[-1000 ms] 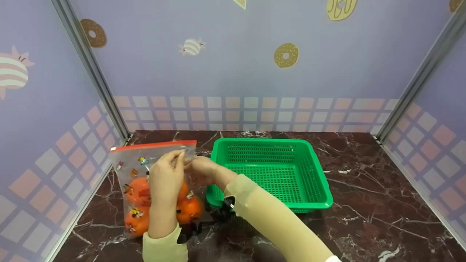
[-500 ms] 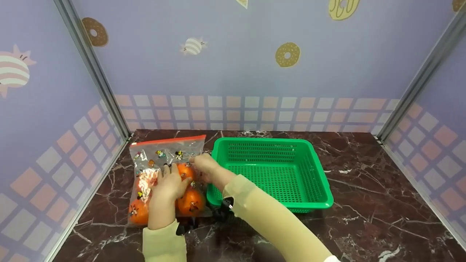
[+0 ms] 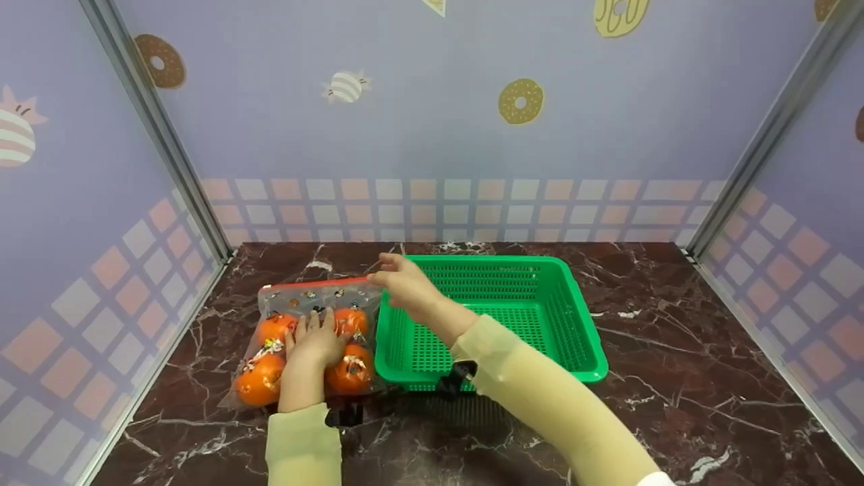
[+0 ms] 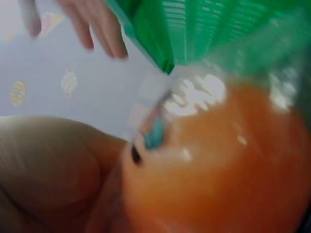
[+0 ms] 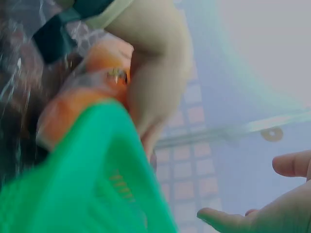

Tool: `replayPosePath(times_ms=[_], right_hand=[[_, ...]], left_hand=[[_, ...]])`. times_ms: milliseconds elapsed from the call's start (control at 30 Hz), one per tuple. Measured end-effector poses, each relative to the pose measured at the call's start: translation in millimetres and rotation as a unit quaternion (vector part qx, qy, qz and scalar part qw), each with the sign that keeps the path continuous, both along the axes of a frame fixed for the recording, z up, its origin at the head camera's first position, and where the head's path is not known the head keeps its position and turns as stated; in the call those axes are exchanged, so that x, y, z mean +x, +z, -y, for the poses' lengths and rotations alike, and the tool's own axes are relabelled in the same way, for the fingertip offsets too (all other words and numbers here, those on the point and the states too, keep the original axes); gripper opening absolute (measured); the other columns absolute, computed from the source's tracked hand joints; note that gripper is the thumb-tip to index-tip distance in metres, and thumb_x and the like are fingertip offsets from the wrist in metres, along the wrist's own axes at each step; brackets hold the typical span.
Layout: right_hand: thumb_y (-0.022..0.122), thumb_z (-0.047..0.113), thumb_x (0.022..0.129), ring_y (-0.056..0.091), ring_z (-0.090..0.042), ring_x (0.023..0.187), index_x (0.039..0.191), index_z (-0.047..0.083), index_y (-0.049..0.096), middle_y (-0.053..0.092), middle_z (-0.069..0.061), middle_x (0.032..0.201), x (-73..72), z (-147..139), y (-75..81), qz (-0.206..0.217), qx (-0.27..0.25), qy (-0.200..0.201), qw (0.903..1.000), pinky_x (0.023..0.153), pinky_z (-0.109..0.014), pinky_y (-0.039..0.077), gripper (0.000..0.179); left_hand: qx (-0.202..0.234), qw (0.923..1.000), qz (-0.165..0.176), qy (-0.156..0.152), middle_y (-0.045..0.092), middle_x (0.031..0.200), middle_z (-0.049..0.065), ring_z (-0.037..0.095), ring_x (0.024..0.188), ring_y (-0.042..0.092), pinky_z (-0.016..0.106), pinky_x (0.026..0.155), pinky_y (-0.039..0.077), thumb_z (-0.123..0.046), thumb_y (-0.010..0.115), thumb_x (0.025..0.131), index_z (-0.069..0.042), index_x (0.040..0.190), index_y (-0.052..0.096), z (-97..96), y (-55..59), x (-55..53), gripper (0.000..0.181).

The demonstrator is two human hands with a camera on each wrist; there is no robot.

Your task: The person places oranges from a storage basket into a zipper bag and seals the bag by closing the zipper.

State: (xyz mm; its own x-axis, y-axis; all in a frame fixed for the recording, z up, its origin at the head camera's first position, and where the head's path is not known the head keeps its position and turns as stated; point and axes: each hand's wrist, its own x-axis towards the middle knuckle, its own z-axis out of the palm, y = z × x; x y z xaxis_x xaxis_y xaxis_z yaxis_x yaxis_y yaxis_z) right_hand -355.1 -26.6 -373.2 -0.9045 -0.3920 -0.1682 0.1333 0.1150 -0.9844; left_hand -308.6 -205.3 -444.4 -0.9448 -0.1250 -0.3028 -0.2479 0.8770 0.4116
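Note:
A clear zip bag [image 3: 283, 297] with a red zip strip and small printed cartoon figures lies on the table, with several oranges [image 3: 260, 380] inside. My left hand [image 3: 316, 345] rests on the middle of the bag with its fingers spread between the fruit. In the left wrist view one orange [image 4: 218, 165] bulges close under the shiny plastic. Raised at the bag's top right corner, my right hand [image 3: 410, 289] overlaps the rim of a green basket [image 3: 586, 317] in the head view. Its thumb and fingers [image 5: 221, 217] are extended and apart in the right wrist view, with nothing between them.
The basket, slotted on its walls and bottom, stands directly right of the bag. Dark red marbled tabletop [image 3: 675, 378] surrounds both. Lilac patterned walls [image 3: 432, 121] close in the back and sides, with metal posts [image 3: 162, 135] at the corners.
My left hand has come down from pinching at the bag's upper part to lying on it. The right hand has left the bag's right side, moving up and right. The bag now lies flatter.

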Motion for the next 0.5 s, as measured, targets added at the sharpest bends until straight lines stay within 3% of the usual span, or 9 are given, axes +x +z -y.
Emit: replayPosePath(times_ms=[167,333,433,500], right_hand=[[0.057,0.018,0.105,0.040,-0.034,0.151,0.160,0.013,0.034,0.036,-0.016,0.165,-15.2,-40,-2.0,-0.013,0.010,0.004,0.9999,0.121,-0.061,0.034,0.060],[0.055,0.019,0.106,0.045,-0.033,0.148,0.160,0.013,0.035,0.041,-0.013,0.162,-33.8,-80,-4.3,-0.035,0.032,-0.029,0.9985,0.119,-0.059,0.037,0.057],[0.055,0.022,0.106,0.046,-0.033,0.146,0.160,0.012,0.034,0.042,-0.014,0.161,-46.6,-100,-4.9,-0.079,0.072,-0.063,0.9923,0.117,-0.055,0.042,0.058],[0.057,0.027,0.106,0.045,-0.034,0.145,0.160,0.011,0.033,0.040,-0.015,0.162,-54.8,-111,-5.7,-0.123,0.113,-0.085,0.9822,0.115,-0.054,0.044,0.061]], left_hand=[[-0.007,0.9997,-0.012,-0.019,0.001,0.170,0.028,0.050,0.157,-0.003,0.069,0.124,-0.008,-0.033,0.041,0.111,-0.002,0.165,0.010,2.6,-2.3,1.3,0.069],[0.005,0.9999,0.000,-0.010,0.002,0.169,0.030,0.050,0.157,-0.003,0.070,0.123,-0.009,-0.031,0.044,0.110,-0.001,0.164,0.010,4.1,1.1,1.6,0.070],[0.001,0.9999,0.015,-0.005,0.002,0.168,0.033,0.051,0.157,-0.004,0.071,0.123,-0.007,-0.031,0.048,0.109,0.002,0.164,0.007,1.1,14.5,0.5,0.076],[0.000,0.9998,0.017,-0.003,0.000,0.168,0.034,0.050,0.157,-0.006,0.070,0.123,-0.006,-0.032,0.048,0.109,0.002,0.164,0.002,-3.0,31.4,-1.9,0.080]])
